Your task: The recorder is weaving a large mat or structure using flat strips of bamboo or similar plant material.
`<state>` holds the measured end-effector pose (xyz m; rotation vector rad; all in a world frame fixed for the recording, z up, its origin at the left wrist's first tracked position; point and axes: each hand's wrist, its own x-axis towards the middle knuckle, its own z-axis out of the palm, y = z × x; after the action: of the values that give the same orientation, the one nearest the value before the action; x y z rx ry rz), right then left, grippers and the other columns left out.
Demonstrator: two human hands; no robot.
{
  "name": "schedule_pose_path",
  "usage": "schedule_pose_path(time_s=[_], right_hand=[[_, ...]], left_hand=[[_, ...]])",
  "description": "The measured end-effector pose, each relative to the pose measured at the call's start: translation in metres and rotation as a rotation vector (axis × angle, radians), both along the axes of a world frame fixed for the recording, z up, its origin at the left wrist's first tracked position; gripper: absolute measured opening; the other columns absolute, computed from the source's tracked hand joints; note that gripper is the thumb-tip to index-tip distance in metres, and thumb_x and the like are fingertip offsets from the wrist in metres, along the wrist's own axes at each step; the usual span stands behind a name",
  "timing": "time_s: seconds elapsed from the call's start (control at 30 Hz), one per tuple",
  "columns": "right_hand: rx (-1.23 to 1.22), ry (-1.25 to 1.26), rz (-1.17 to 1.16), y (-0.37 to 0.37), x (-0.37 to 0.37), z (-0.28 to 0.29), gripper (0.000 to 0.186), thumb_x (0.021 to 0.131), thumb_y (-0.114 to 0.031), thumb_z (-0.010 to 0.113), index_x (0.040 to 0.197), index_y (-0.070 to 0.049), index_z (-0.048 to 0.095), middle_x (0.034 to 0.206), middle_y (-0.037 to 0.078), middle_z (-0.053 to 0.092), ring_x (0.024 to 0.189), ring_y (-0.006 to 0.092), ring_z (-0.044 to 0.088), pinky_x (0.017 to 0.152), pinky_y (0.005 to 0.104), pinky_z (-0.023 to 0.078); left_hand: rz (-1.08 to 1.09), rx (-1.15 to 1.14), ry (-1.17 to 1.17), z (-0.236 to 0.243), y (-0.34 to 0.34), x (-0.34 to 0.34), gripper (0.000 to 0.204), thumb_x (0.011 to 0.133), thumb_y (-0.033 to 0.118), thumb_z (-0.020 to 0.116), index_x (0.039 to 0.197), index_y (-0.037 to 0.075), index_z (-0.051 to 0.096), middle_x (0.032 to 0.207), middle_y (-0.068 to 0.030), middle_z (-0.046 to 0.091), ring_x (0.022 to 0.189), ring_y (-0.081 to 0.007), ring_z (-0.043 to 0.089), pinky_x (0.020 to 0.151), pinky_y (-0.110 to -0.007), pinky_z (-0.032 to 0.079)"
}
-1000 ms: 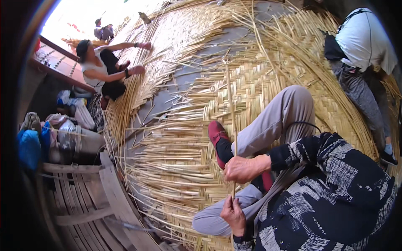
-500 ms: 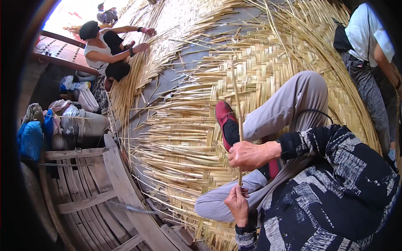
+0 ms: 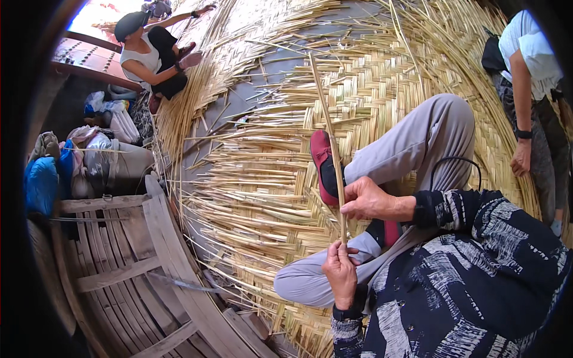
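A long, narrow reed strip (image 3: 326, 106) stands out in front of me, running from my lap over the woven mat (image 3: 364, 83). My left hand (image 3: 340, 273) pinches its near end between thumb and fingers. Farther up, my right hand (image 3: 371, 200) is closed on the same strip, thumb and fingertips on its sides. Beyond the hands the strip passes beside my red and black shoe (image 3: 322, 161). Loose reed ends (image 3: 250, 179) fan out from the mat's left edge.
A wooden slatted frame (image 3: 119, 274) lies at the lower left, with bags (image 3: 110, 161) behind it. A person in a cap (image 3: 143, 59) crouches over reeds at the upper left. Another person (image 3: 528, 89) bends down at the right edge. My bent legs (image 3: 430, 131) rest on the mat.
My right hand has shifted right and its grip looks looser, with the fingers more extended. The strip's far end has swung left. The person at the right has lowered an arm.
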<state>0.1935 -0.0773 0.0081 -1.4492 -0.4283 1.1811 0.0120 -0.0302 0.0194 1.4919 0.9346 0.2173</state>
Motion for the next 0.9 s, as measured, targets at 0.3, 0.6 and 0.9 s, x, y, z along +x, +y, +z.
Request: schedule_pose_path(time_s=[0.3,0.6,0.9], right_hand=[[-0.054,0.122,-0.013,0.002,-0.002,0.001,0.004,0.072,0.000,0.063,0.071,0.003,0.060,0.063,0.007,0.061,0.058,0.0142,0.062,0.045,0.0249,0.050],[0.026,0.165,-0.003,-0.002,-0.006,-0.010,0.004,0.070,0.006,0.059,0.074,0.007,0.060,0.063,0.010,0.061,0.053,0.0147,0.060,0.044,0.0258,0.050],[0.151,0.271,0.000,-0.004,-0.006,-0.020,0.012,0.069,0.010,0.057,0.077,0.003,0.061,0.064,0.007,0.060,0.056,0.0130,0.059,0.048,0.0254,0.051]], left_hand=[[0.010,0.117,0.082,-0.005,-0.002,0.002,0.015,0.092,0.011,0.042,0.083,0.000,0.050,0.064,-0.0069,0.059,0.047,-0.0077,0.053,0.041,-0.019,0.041],[0.053,0.000,0.081,-0.005,0.004,-0.002,0.020,0.092,0.012,0.042,0.080,0.000,0.052,0.065,-0.0076,0.059,0.047,-0.0082,0.053,0.043,-0.020,0.044],[0.016,-0.309,-0.013,-0.003,0.010,-0.007,0.019,0.091,0.012,0.045,0.080,-0.001,0.054,0.069,-0.0088,0.060,0.054,-0.0110,0.057,0.052,-0.022,0.048]])
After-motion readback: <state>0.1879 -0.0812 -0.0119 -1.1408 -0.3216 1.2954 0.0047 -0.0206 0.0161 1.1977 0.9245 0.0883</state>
